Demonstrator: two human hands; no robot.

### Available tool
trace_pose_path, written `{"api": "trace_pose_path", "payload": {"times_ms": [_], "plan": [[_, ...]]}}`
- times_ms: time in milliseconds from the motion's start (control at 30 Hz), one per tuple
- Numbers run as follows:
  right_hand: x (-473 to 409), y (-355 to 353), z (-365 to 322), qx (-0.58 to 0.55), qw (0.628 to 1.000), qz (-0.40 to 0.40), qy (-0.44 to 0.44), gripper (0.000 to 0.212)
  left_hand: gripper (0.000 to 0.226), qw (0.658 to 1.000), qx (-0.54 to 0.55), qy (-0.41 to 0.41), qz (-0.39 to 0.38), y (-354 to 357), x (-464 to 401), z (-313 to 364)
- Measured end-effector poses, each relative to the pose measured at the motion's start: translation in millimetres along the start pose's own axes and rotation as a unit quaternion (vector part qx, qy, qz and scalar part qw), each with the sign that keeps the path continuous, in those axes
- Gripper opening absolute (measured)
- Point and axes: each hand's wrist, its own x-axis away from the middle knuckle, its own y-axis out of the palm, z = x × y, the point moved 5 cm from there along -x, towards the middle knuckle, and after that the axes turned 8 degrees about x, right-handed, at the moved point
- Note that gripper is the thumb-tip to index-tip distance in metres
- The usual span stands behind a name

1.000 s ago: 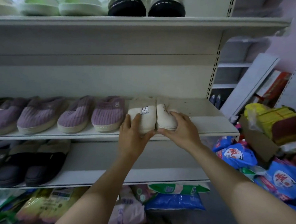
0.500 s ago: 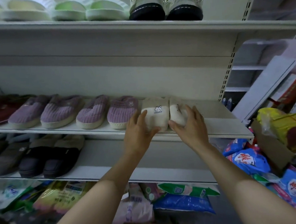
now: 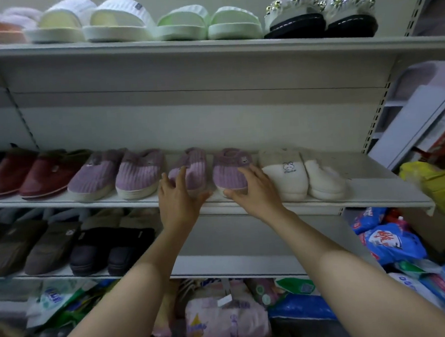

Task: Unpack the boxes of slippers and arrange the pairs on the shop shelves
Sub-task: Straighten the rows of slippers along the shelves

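both hands on the purple pair, middle shelf

- middle shelf (image 3: pixel 361 193): a row of slippers, toes toward the front edge. from the left: a dark red pair (image 3: pixel 26 175), a purple ribbed pair (image 3: pixel 117 173), a second purple pair, then a cream pair (image 3: pixel 302 174) with a small rabbit patch on its left slipper.
- left hand (image 3: pixel 177 197) lies over the toe of the left purple slipper (image 3: pixel 192 167) of that second pair. fingers spread and fairly straight, thumb out toward the gap between the two slippers. looks like a flat touch on the toe; whether it grips cannot be told.
- right hand (image 3: pixel 254 190) rests on the toe of the right purple slipper (image 3: pixel 230 171), fingers spread across the top, thumb low by the sole at the shelf's front edge. this slipper stands just beside the cream pair.
- the two purple slippers stand apart from each other with a strip of bare shelf between them.
- top shelf (image 3: pixel 209 49): white open-toe slippers (image 3: pixel 95 22), pale green slides (image 3: pixel 207 23), a black-soled pair with beaded tops (image 3: pixel 321 16).
- lower shelf (image 3: pixel 235 264): brown and black closed slippers (image 3: pixel 72 245) on the left half.
- below and to the right: heaps of packaged goods, blue bags (image 3: pixel 387 241) with red print, a yellow bag (image 3: pixel 436 181).
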Motion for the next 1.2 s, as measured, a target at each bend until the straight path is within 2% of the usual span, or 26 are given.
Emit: {"api": "trace_pose_path", "payload": {"times_ms": [100, 233, 333, 533, 800, 900, 1000, 1200], "plan": [[-8, 9, -12, 0.034, 0.999, 0.004, 0.037, 0.078, 0.085, 0.999, 0.017, -0.009, -0.043, 1, -16, -11], [-12, 17, -19, 0.031, 0.996, 0.01, 0.089, 0.077, 0.07, 0.996, 0.029, 0.013, -0.083, 6, -27, -24], [-12, 22, -21, 0.014, 0.993, 0.02, 0.113, 0.073, 0.067, 0.995, 0.041, 0.03, -0.084, 6, -32, -28], [0, 29, -24, 0.005, 0.99, 0.049, 0.132, 0.078, 0.07, 0.993, 0.066, 0.06, -0.077, 12, -19, -29], [-1, 29, -26, 0.034, 0.99, 0.045, 0.126, 0.079, 0.078, 0.991, 0.082, 0.053, -0.087, 1, -14, -23], [-6, 17, -43, 0.044, 0.988, 0.096, 0.109, 0.076, 0.077, 0.994, 0.069, 0.064, -0.063, -23, -20, -19], [-18, 10, -77, 0.046, 0.989, 0.128, 0.065, 0.063, 0.078, 0.996, 0.064, 0.059, -0.033, -53, -34, -34], [-45, 52, -157, -0.001, 0.998, 0.055, -0.009, 0.06, 0.078, 0.999, 0.004, 0.026, 0.021, -116, -66, -106]]}}
